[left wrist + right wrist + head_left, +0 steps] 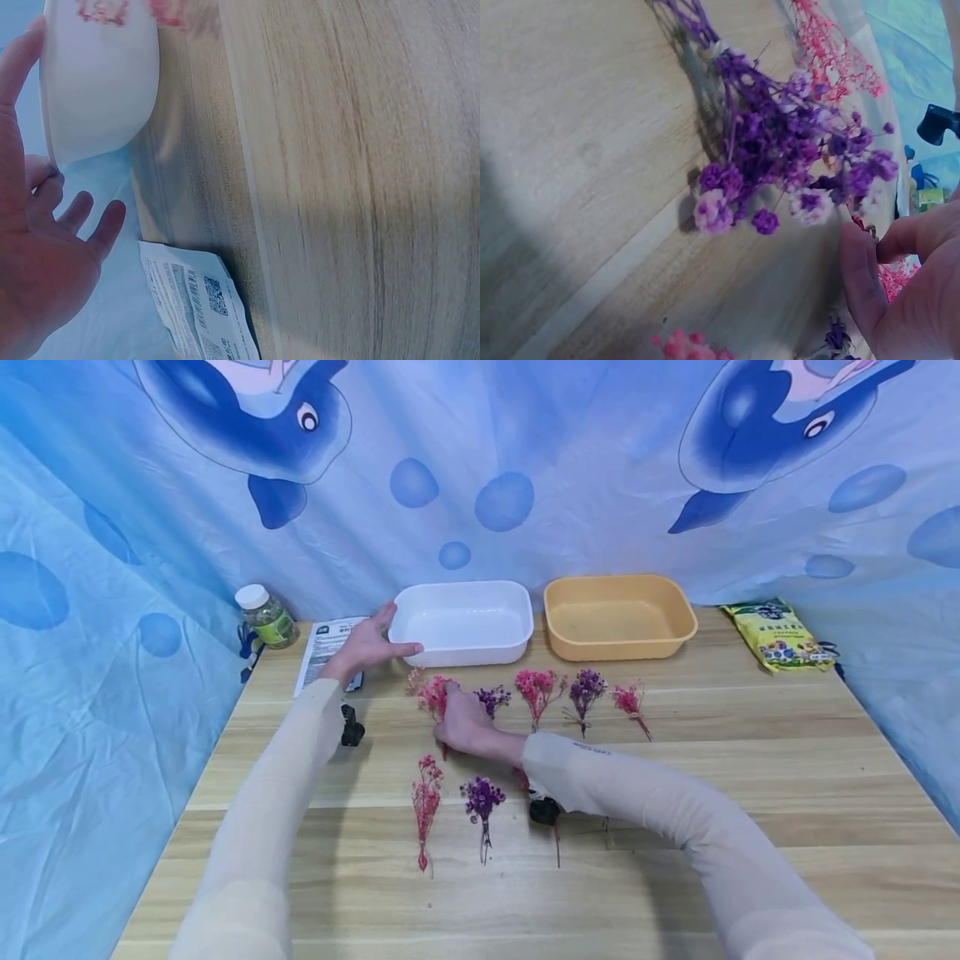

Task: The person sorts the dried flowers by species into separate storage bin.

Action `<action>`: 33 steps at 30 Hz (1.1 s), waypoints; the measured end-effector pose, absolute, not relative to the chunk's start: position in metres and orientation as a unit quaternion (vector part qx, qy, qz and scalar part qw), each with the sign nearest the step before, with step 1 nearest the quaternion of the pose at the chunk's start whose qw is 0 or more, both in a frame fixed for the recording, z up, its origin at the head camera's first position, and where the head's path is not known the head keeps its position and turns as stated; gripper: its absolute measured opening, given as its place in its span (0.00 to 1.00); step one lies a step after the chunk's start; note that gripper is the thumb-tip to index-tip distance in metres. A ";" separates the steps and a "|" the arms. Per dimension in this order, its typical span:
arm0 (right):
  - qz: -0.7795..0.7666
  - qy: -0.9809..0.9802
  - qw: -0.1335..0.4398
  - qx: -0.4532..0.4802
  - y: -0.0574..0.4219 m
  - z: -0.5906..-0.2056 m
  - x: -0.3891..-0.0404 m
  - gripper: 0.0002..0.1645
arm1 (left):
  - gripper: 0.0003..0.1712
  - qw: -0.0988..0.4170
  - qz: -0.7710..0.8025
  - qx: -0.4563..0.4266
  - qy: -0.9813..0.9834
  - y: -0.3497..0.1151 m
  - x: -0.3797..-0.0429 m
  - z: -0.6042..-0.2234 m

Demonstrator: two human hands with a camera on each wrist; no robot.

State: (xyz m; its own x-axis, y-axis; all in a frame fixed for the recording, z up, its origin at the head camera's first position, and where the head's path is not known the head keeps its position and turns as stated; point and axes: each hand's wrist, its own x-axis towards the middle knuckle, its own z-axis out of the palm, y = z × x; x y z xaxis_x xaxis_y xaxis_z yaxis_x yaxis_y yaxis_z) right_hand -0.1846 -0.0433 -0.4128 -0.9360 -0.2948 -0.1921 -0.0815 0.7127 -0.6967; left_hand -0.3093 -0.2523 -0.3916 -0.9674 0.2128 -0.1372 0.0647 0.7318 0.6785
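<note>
My left hand (367, 647) spreads round the left end of a white basin (468, 656), its thumb reaching along the front rim. In the left wrist view, the fingers (109, 225) away from the basin are loose. With thumb and forefinger, my right hand (468, 722) pinches the stems of a small bunch of pink dried flowers (433, 695), whose heads lie before the basin. Purple dried flowers (492, 697) lie just right of that hand, partly hidden by it. Closer to me lie a pink bunch (426, 802) and a purple bunch (482, 797); my right forearm covers others.
A yellow basin (621, 650) stands right of the white one. Before it lie pink (536, 689), purple (587, 689) and smaller pink bunches (628, 699). A printed sheet (315, 660) and a lidded jar (270, 620) are at left, a yellow packet (780, 635) at right.
</note>
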 end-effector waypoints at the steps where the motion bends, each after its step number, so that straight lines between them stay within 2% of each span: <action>1: -0.364 0.914 0.147 -0.104 -0.043 -0.411 -0.184 0.53 | 0.68 0.103 0.359 0.075 0.924 -0.252 -0.310 -0.392; 7: -0.354 0.916 0.158 -0.105 -0.035 -0.401 -0.181 0.54 | 0.69 0.100 0.360 0.078 0.924 -0.253 -0.311 -0.393; 20: -0.397 0.890 0.142 -0.172 0.005 -0.387 -0.180 0.56 | 0.68 0.101 0.364 0.076 0.923 -0.253 -0.308 -0.391; 27: -0.414 0.882 0.123 -0.191 0.021 -0.377 -0.188 0.49 | 0.68 0.099 0.359 0.074 0.925 -0.251 -0.307 -0.391; 33: -0.407 0.884 0.113 -0.201 0.031 -0.368 -0.198 0.49 | 0.67 0.095 0.360 0.078 0.925 -0.250 -0.308 -0.392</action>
